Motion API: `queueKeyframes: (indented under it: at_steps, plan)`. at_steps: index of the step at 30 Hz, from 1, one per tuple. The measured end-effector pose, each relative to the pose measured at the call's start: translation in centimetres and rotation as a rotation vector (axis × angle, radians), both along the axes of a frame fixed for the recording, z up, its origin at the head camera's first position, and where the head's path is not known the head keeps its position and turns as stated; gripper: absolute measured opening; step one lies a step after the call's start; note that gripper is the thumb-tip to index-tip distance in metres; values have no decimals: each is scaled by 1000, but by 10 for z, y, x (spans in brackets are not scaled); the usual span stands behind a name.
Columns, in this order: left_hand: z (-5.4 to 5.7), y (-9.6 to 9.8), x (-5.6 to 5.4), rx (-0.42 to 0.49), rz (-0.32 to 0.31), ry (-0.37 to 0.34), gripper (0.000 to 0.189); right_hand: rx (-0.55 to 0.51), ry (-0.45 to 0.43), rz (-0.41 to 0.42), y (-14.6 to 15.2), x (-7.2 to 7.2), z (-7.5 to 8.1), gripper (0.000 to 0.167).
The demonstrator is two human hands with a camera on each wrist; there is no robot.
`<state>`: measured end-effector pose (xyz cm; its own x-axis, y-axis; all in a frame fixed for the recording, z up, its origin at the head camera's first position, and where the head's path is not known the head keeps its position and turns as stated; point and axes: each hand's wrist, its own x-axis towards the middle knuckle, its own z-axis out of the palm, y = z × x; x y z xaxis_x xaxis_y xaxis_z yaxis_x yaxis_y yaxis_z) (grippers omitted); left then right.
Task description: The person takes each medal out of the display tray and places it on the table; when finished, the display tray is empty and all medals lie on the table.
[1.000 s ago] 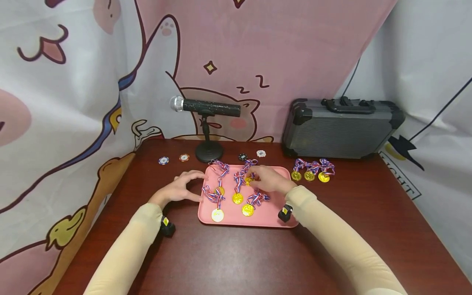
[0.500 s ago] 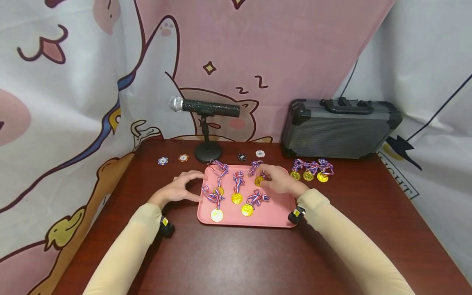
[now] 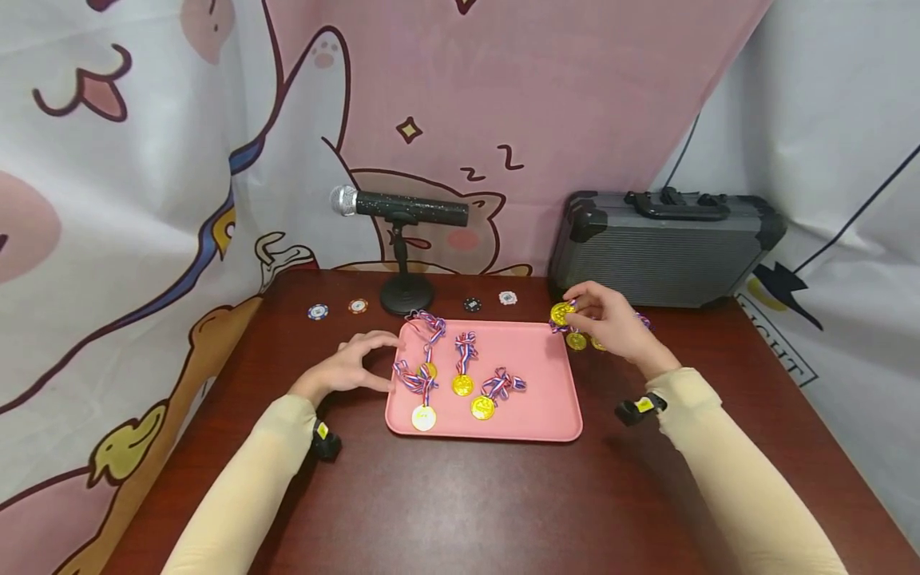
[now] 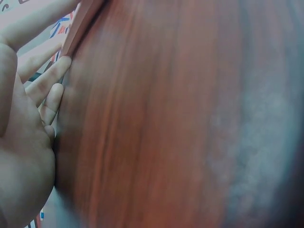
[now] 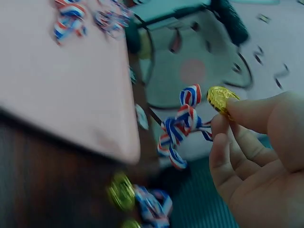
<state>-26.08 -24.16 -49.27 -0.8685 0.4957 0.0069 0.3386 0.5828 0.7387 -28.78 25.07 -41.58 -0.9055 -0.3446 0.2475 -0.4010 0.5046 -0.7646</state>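
The right hand (image 3: 614,323) is pinching a shiny gold medal (image 5: 221,99) between its thumb and fingers, up in the air just past the right end of the pink tray (image 3: 535,407), near its far corner. The medal's ribbon (image 5: 183,124) is red, white and blue, and it is all tied up in a bunch. The left hand (image 3: 348,367) is at the left end of the tray, with its fingers and thumb spread apart and loose, touching the edge and not squeezing anything. Four more gold medals (image 3: 482,408) lie flat on the tray, two at the left, one in the middle and one a bit to the right on the near side. On the brown table (image 3: 446,511), right of the tray, a little group of medals (image 3: 576,341) sits partly behind the right hand (two gold circles peek out, and I can't tell how many there are from the head view). Behind them, on the far right, stands a big gray case (image 3: 661,255). A black microphone (image 3: 431,211) on a stand is at the far side, with two round chips (image 3: 358,306) to its left and two chips to its right
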Motion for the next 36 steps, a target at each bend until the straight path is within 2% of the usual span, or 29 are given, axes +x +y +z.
queueKeyframes:
  at_steps: [7,11,16,20,23,28,32,36]
  plan:
    - [-1,1,-1,0,-14,20,75,23,25,-162,62,10,19,38]
    - [1,1,-1,6,-17,17,75,64,33,-266,98,11,22,39]
    - [1,1,0,9,-18,13,75,94,32,-360,134,10,14,40]
    - [1,1,0,7,-16,13,75,101,1,-404,153,10,-3,42]
    - [0,1,0,11,-15,15,75,119,-28,-413,161,9,-20,40]
    - [-3,1,-1,9,-14,18,75,182,-71,-363,167,9,-46,31]
    - [-3,0,-1,4,-13,21,75,232,-87,-323,164,10,-58,29]
    - [-2,0,0,3,-14,32,75,260,-74,-295,160,9,-62,28]
